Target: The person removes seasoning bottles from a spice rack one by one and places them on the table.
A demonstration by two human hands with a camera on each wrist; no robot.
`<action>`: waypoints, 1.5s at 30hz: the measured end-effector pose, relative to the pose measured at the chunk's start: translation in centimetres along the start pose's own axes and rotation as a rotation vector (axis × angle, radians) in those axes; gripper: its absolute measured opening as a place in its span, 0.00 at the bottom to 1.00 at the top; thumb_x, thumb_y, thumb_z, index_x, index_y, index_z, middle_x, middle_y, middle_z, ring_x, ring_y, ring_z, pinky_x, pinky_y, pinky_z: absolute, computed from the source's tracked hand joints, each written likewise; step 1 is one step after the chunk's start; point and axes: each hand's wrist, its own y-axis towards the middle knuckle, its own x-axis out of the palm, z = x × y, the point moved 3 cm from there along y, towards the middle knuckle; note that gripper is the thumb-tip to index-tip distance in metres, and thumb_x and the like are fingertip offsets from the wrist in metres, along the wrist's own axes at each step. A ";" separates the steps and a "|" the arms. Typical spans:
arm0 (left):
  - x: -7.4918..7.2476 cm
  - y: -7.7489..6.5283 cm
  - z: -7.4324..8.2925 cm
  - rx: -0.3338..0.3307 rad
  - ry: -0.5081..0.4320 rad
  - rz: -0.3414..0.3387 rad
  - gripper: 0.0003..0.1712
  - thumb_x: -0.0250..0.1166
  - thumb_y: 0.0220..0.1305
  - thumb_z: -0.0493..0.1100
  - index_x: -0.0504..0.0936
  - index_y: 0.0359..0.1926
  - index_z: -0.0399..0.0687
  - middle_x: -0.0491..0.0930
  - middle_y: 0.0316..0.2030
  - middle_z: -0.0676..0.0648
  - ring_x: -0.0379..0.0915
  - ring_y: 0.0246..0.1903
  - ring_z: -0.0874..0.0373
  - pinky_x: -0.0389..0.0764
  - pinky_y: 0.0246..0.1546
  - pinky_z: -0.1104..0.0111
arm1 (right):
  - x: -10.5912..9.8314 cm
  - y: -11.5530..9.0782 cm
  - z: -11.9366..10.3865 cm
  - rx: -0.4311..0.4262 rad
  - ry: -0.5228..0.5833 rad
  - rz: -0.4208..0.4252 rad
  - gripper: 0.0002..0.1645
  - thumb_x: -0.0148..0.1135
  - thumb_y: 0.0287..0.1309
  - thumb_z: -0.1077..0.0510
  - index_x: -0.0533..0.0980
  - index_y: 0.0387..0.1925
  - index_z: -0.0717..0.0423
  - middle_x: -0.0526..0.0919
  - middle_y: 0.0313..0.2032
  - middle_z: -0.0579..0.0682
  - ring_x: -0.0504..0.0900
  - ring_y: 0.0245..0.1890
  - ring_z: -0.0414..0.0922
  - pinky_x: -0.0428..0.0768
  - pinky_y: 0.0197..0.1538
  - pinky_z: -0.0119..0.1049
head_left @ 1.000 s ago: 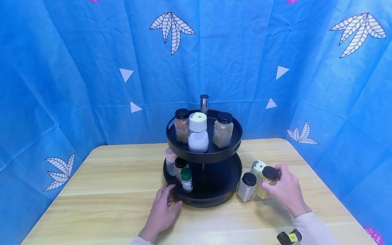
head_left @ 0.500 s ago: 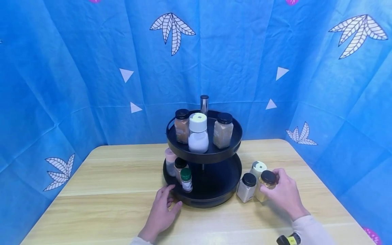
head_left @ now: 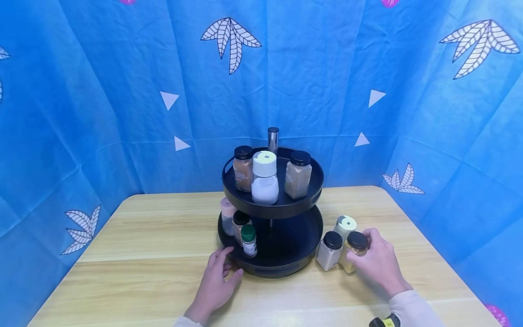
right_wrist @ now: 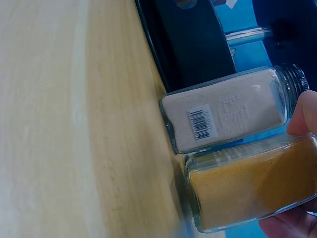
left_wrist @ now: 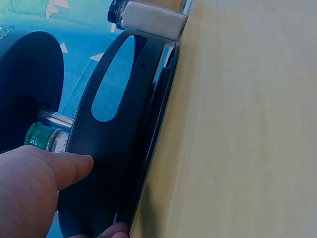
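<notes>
My right hand (head_left: 382,263) pinches a square glass spice jar (head_left: 354,254) of yellow powder between thumb and fingers. In the right wrist view this yellow spice jar (right_wrist: 252,183) stands close beside a jar of pale powder (right_wrist: 225,111) with a barcode label. A white-capped jar (head_left: 345,225) is just behind the two. My left hand (head_left: 216,281) rests at the front left of the lower tray of a black two-tier turntable (head_left: 282,268). The left wrist view has the thumb (left_wrist: 69,168) lying against the tray's outer wall, with other fingertips near its bottom edge.
On the upper tray (head_left: 278,210) stand an orange-brown jar (head_left: 243,173), a white shaker (head_left: 265,184) and a beige jar (head_left: 298,178). The lower tray bears a pink-capped shaker (head_left: 227,215), a black-capped jar (head_left: 241,227) and a small green-capped jar (head_left: 249,240). Blue cloth (head_left: 327,68) surrounds the table.
My right hand has brought the yellow spice jar slightly toward me and left, closer to the pale jar. The left hand and the turntable have stayed put.
</notes>
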 end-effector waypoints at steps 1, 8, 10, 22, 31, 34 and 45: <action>0.0 0.0 0.0 0.000 0.001 0.001 0.36 0.67 0.57 0.41 0.63 0.65 0.43 0.61 0.62 0.34 0.74 0.48 0.46 0.81 0.50 0.58 | 0.0 0.0 0.0 0.003 0.001 -0.003 0.31 0.72 0.39 0.54 0.68 0.44 0.60 0.80 0.33 0.55 0.76 0.33 0.50 0.77 0.38 0.48; 0.0 0.0 0.0 0.000 0.002 0.000 0.36 0.67 0.57 0.41 0.63 0.65 0.44 0.60 0.63 0.34 0.74 0.48 0.46 0.80 0.50 0.58 | 0.4 -0.1 0.3 -0.003 0.000 0.001 0.31 0.72 0.38 0.54 0.68 0.44 0.59 0.80 0.33 0.54 0.76 0.32 0.49 0.77 0.38 0.47; 0.0 0.0 -0.1 0.000 0.003 0.000 0.36 0.67 0.57 0.41 0.63 0.65 0.44 0.60 0.63 0.34 0.74 0.48 0.46 0.80 0.50 0.58 | 0.4 -0.2 0.3 -0.013 -0.004 0.010 0.31 0.73 0.38 0.54 0.68 0.43 0.59 0.80 0.32 0.54 0.76 0.32 0.49 0.77 0.37 0.47; -0.2 -0.2 0.2 0.031 -0.006 0.004 0.35 0.67 0.57 0.40 0.64 0.65 0.42 0.61 0.62 0.32 0.74 0.47 0.46 0.81 0.50 0.57 | 0.5 -0.4 0.4 -0.057 -0.016 0.073 0.30 0.74 0.33 0.56 0.69 0.40 0.60 0.80 0.30 0.54 0.77 0.30 0.49 0.77 0.35 0.47; -0.2 -0.2 0.1 0.028 -0.004 0.007 0.35 0.67 0.57 0.40 0.64 0.65 0.43 0.61 0.62 0.33 0.74 0.48 0.46 0.81 0.50 0.57 | 0.5 -0.6 0.2 -0.078 -0.021 0.092 0.31 0.75 0.32 0.57 0.69 0.40 0.60 0.81 0.31 0.56 0.78 0.30 0.51 0.79 0.35 0.50; -0.1 -0.2 0.1 0.019 -0.001 0.009 0.36 0.67 0.57 0.40 0.64 0.65 0.44 0.61 0.62 0.34 0.74 0.48 0.47 0.81 0.50 0.58 | 0.5 -0.5 0.2 -0.085 -0.018 0.090 0.31 0.75 0.32 0.57 0.68 0.40 0.60 0.80 0.31 0.56 0.78 0.31 0.52 0.79 0.35 0.51; 0.0 -0.1 -0.1 0.011 0.003 -0.001 0.36 0.67 0.57 0.41 0.63 0.66 0.44 0.60 0.63 0.34 0.74 0.48 0.46 0.81 0.50 0.58 | 0.6 -0.5 0.5 -0.068 -0.027 0.069 0.32 0.74 0.34 0.56 0.68 0.42 0.60 0.80 0.32 0.56 0.77 0.31 0.50 0.77 0.34 0.47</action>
